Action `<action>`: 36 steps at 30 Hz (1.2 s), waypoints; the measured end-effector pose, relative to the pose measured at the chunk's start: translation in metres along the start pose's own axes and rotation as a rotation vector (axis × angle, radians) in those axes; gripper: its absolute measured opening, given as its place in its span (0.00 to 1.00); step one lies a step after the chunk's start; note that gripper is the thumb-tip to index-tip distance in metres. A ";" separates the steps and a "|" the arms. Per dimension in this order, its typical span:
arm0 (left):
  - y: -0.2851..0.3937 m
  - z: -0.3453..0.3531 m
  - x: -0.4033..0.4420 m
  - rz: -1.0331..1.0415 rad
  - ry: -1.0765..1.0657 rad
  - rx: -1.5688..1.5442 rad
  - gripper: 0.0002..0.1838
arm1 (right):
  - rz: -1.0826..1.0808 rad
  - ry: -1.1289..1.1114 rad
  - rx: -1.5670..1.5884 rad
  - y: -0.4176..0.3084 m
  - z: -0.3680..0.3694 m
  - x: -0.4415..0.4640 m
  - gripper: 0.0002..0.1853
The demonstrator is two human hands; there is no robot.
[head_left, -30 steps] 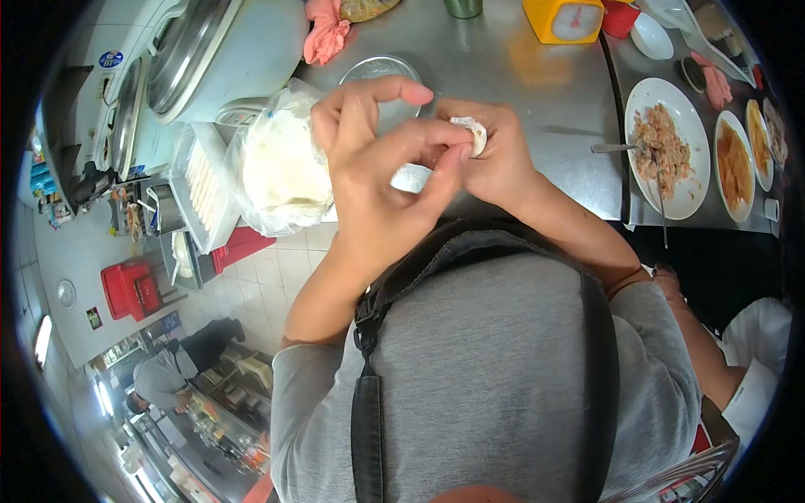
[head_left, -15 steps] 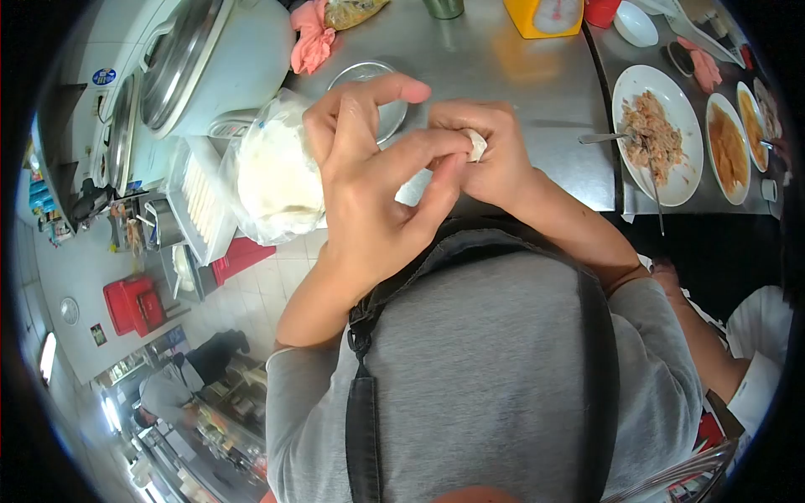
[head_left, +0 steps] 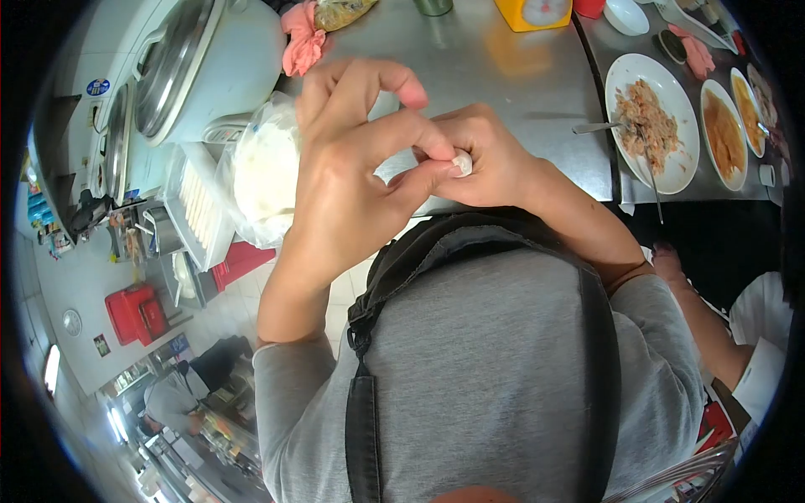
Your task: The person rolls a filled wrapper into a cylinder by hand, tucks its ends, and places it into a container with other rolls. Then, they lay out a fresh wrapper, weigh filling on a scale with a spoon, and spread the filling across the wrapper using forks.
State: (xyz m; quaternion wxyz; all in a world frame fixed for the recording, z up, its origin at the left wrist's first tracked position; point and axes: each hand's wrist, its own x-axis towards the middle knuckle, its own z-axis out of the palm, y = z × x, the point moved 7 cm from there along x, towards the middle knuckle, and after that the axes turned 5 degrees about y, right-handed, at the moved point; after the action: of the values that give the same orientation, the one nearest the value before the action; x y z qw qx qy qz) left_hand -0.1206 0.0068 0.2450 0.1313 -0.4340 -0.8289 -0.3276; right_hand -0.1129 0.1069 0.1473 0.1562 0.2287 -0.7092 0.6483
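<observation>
a small piece of dough (head_left: 462,163) is held between both hands, above the near edge of the counter (head_left: 553,92). it is pinched at its left side by the thumb and index finger of the left hand (head_left: 340,172), tips nearly pressed together; the other fingers are bent and raised, spread away from it. by the right hand (head_left: 488,159) the dough is gripped in folded fingers, closed around it; how far they meet beneath cannot be told.

to the left, just beside the left wrist, a plastic bag (head_left: 264,172) of white stuff is seen, with a tray (head_left: 220,243) of white rolls next to it. near the right edge, a plate (head_left: 689,126) is set, with mince (head_left: 641,117) and a spoon (head_left: 595,128) resting in it.
</observation>
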 end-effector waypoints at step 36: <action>-0.007 0.004 -0.016 0.368 -0.088 0.218 0.09 | 0.265 -0.318 0.093 0.024 0.025 0.000 0.13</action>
State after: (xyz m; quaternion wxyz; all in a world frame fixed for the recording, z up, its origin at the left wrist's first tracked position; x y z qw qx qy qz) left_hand -0.1170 -0.0034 0.2306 0.1987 -0.5752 -0.7711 -0.1874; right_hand -0.1242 0.0831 0.1241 -0.0550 0.2396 -0.7182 0.6510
